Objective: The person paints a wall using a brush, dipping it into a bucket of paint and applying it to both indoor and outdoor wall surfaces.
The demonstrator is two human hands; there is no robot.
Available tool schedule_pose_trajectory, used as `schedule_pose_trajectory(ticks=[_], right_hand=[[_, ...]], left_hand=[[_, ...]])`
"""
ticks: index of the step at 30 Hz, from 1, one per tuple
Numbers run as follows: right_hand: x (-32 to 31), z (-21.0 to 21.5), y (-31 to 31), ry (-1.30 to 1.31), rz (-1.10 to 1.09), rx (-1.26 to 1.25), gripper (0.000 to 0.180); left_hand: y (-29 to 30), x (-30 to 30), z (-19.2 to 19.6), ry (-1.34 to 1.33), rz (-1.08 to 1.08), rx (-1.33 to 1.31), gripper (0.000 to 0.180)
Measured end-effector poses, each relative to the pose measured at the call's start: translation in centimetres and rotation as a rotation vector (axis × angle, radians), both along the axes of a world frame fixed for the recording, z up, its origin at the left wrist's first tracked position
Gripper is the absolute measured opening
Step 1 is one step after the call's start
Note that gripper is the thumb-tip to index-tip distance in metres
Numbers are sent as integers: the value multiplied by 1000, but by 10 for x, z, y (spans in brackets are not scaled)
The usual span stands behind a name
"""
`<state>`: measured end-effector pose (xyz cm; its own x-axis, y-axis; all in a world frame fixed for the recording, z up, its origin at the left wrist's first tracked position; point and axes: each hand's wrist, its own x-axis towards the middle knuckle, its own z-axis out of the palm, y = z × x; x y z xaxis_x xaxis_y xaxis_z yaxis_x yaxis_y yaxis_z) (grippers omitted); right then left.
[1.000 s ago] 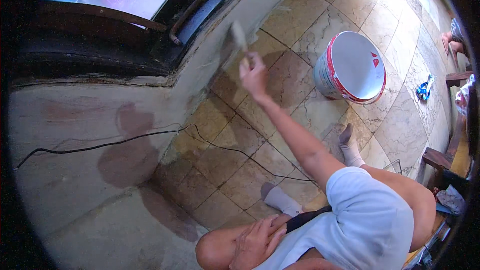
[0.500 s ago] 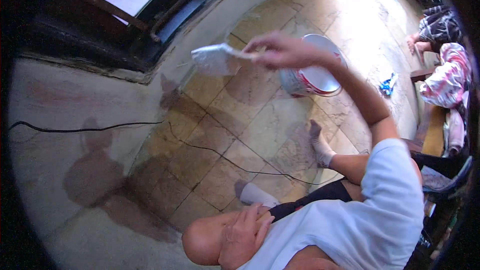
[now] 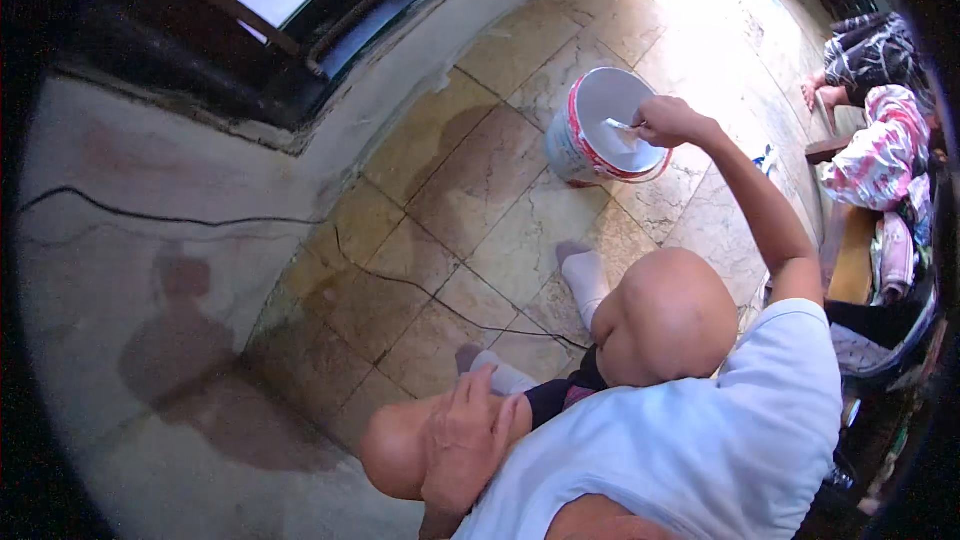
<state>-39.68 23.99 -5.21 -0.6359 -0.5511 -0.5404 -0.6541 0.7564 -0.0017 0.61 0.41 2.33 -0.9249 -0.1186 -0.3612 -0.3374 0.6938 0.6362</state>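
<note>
On my feed, the right hand [image 3: 668, 122] has its fingers closed around the handle of the brush [image 3: 625, 131], which sits in the mouth of the bucket [image 3: 567, 145]. That grip probably lets the head go inside while the knuckles stay near the rim; I can't tell whether it touches the inner wall. The bucket stands on the floor [image 3: 500, 200], apparently placed for the right arm's reach. My left hand [image 3: 465, 440] lies over the left knee [image 3: 393, 448], fingers slightly spread with nothing visible in them, perhaps steadying the body.
</note>
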Motion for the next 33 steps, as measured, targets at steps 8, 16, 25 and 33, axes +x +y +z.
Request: schedule_pose_trajectory(ticks=[8, 16, 25, 33], right_hand=[[-2, -32, -12, 105, 77, 32, 18], [14, 49, 66, -52, -173, -492, 31], [42, 4, 113, -607, -757, -970, 42], [81, -47, 118, -945, -1122, -1362, 44]], left_hand=[[-20, 10, 58, 186, -105, 145, 34], [-76, -89, 10, -69, 82, 245, 24], [2, -228, -176, -178, 81, 1037, 57], [80, -245, -211, -48, 70, 1260, 78]])
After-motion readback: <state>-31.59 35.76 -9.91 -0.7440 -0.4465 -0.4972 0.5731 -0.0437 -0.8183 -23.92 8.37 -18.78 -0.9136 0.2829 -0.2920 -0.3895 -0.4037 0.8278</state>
